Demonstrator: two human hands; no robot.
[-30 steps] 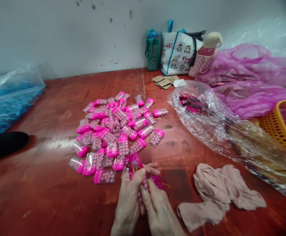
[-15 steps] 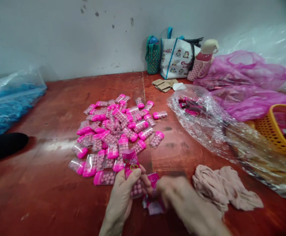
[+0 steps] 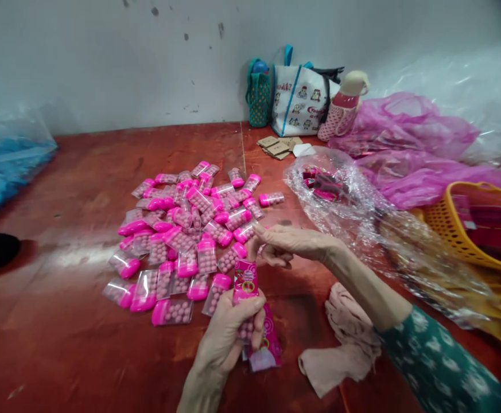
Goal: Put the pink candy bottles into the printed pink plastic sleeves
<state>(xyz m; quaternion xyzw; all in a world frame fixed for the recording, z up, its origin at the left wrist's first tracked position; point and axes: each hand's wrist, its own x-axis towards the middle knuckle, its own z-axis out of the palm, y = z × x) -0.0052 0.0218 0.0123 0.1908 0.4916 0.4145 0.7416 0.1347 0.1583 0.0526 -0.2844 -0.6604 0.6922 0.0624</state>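
My left hand (image 3: 235, 327) is closed around a small clear candy box whose pink balls (image 3: 246, 329) show between the fingers. A printed pink sleeve (image 3: 245, 281) stands up from the same grip. Above it is my right hand (image 3: 291, 244), with its fingers bent and apart and one digit reaching down to the sleeve's top edge. I cannot tell whether that digit presses on it. Under the left hand lie more printed pink sleeves (image 3: 270, 341) on the red table. Several candy boxes with pink caps (image 3: 207, 255) are heaped just beyond.
A crumpled beige cloth (image 3: 345, 344) lies beneath my right forearm. To the right are a clear plastic bag (image 3: 314, 166) with pink pieces, a yellow basket (image 3: 443, 221) and pink bags (image 3: 405, 126). A tote bag (image 3: 299, 103) and bottles stand by the wall. Blue-filled plastic (image 3: 9, 160) lies left.
My right hand has risen from beside the loose sleeves to the top of the held sleeve. The left hand keeps its grip. The cloth has changed shape, and the view has turned slightly right.
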